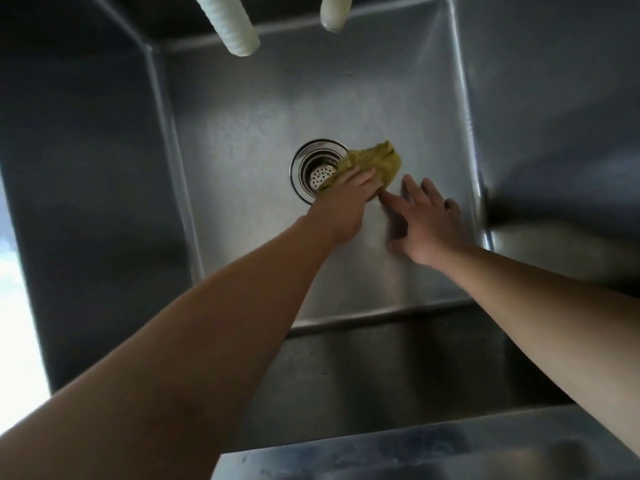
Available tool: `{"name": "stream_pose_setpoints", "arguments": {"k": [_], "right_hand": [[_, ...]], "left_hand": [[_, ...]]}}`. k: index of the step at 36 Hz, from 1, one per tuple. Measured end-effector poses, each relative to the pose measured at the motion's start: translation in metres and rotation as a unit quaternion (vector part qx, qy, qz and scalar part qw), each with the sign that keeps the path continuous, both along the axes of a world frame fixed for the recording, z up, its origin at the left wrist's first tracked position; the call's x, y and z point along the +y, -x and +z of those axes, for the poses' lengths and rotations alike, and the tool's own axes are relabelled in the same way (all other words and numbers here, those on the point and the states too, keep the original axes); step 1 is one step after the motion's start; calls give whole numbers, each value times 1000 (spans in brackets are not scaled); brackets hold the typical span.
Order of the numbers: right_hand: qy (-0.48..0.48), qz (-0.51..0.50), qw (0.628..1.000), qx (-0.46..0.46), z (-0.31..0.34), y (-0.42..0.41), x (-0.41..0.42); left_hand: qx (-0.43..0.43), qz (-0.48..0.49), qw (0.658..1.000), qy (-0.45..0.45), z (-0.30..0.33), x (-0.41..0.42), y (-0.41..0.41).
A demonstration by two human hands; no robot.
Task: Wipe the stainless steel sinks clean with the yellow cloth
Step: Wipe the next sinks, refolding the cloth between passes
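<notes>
A deep stainless steel sink (242, 109) fills the view from above. On its floor, the bunched yellow cloth (375, 161) lies against the right side of the round drain strainer (317, 171) and covers part of it. My left hand (341, 202) presses down on the cloth, fingers over its near edge. My right hand (424, 220) is beside it on the right, fingers spread, palm close to the sink floor, its fingertip almost touching the cloth. It holds nothing.
Two white ribbed hoses (230, 24) (334, 12) hang down over the back of the basin. The sink's front rim (415, 455) runs across the bottom of the view. The steep steel walls close in on the left and right.
</notes>
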State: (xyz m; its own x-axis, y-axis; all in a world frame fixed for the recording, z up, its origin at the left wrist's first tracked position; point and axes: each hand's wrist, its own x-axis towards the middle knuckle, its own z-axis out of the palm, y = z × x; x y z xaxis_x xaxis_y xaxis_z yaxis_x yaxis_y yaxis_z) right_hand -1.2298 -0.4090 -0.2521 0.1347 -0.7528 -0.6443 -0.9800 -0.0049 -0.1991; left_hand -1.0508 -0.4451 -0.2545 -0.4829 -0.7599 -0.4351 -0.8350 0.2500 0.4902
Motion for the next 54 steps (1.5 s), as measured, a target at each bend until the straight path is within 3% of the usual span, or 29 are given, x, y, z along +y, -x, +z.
{"name": "stream_pose_setpoints", "arguments": {"k": [7, 14, 20, 25, 29, 32, 35, 39, 41, 46, 48, 50, 54], "right_hand": [[68, -183, 978, -74, 20, -10, -12], [-10, -114, 990, -82, 41, -31, 2], [-201, -183, 953, -135, 66, -47, 15], [-163, -208, 958, -110, 81, -27, 23], [-317, -105, 941, -50, 101, -20, 29], [-369, -16, 929, -19, 123, -20, 33], [-310, 54, 949, -8, 146, -10, 40], [-195, 8, 978, -77, 185, 18, 60], [-130, -57, 981, -130, 206, 34, 71], [12, -109, 978, -177, 240, 65, 101], [51, -133, 978, -154, 240, 70, 117], [77, -142, 982, -103, 238, 68, 136], [173, -132, 976, 7, 234, 58, 174]], "left_hand": [[40, -44, 998, 1, 8, 23, -36], [-21, -123, 991, -43, 5, 81, -72], [-12, 35, 984, -176, 38, 103, -84], [5, 87, 978, -188, 59, 84, -106], [-15, 116, 961, -250, 58, 89, -90], [29, 180, 918, -351, 53, 99, -65], [-6, 272, 897, -348, 42, 110, -39], [-78, 173, 933, -304, 33, 121, -15], [-71, 130, 940, -309, 30, 123, 1], [-75, -44, 940, -331, 18, 136, 38], [-99, -61, 934, -339, 17, 135, 46], [-104, -17, 931, -348, 19, 130, 57], [-28, -14, 906, -422, 33, 125, 89]]}}
